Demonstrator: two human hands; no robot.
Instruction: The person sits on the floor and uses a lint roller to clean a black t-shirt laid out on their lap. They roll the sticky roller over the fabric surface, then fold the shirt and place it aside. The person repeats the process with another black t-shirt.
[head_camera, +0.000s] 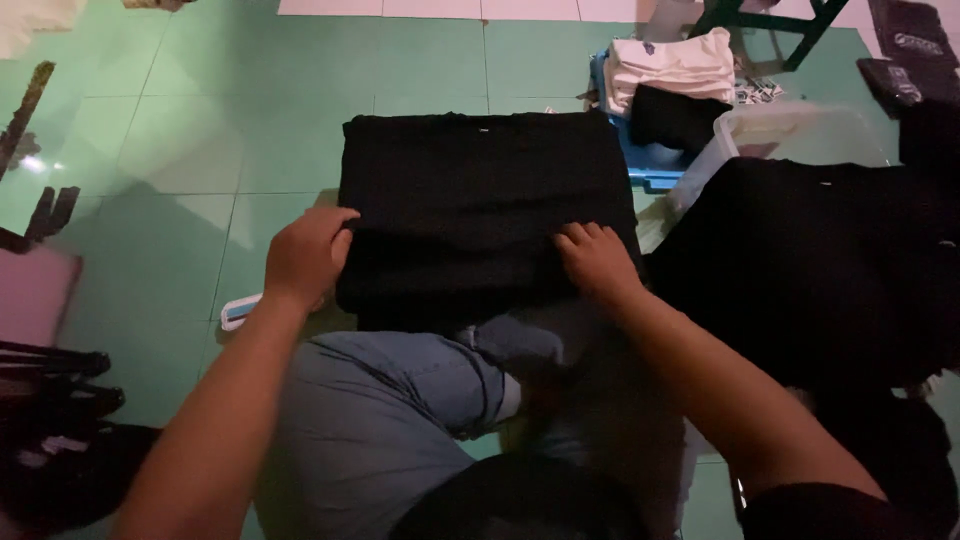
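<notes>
Knees in grey-blue trousers (400, 400) fill the nearest part of the view, the person sitting on the green tiled floor (170, 150). Just beyond them lies a folded black garment (480, 190), a flat rectangle on the floor. The left hand (305, 255) grips its near left edge, fingers curled over the fabric, thumb side tucked at the border. The right hand (595, 262) rests on the near right part of the garment, fingers bent and pressing down. A small white-and-blue object (240, 311) lies on the floor beside the left wrist. To the right spreads a heap of black cloth (800, 260). Farther off sit a clear plastic tub (790, 130), then a blue crate (650, 165) bearing folded white clothes (675, 65) and a dark piece.
</notes>
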